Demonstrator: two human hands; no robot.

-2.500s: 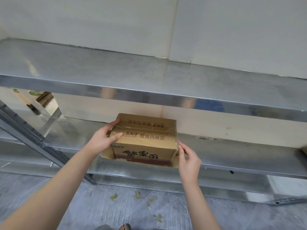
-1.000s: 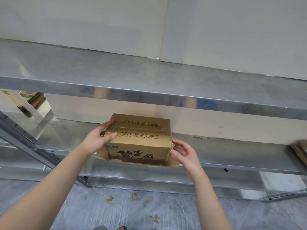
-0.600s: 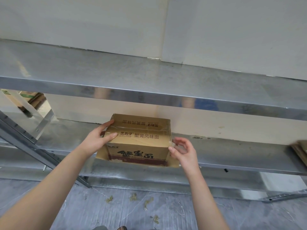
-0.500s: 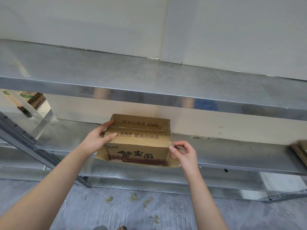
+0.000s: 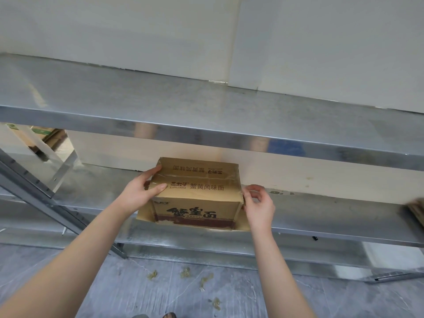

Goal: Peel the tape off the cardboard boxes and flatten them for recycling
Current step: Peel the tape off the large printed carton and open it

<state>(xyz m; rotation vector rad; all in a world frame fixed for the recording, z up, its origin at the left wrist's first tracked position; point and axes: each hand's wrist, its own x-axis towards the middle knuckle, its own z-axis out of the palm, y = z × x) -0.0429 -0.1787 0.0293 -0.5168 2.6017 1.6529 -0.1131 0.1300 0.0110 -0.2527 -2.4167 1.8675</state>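
Note:
A brown cardboard box with black printed characters stands on the middle metal shelf, its bottom flaps splayed out under it. Clear tape runs along its top seam and down the right end. My left hand grips the box's top left corner, thumb lying on the lid. My right hand is at the top right corner, its thumb and curled forefinger pinching at the tape end there. The clear tape between the fingers is hard to make out.
An upper metal shelf overhangs the box closely. A slanted steel post stands at the left, with other cartons behind it. Flattened cardboard lies at the shelf's right edge. Tape scraps litter the grey floor.
My right hand went from lying flat against the box's right side to curling its fingers at the top right corner. My left hand and the box have stayed put.

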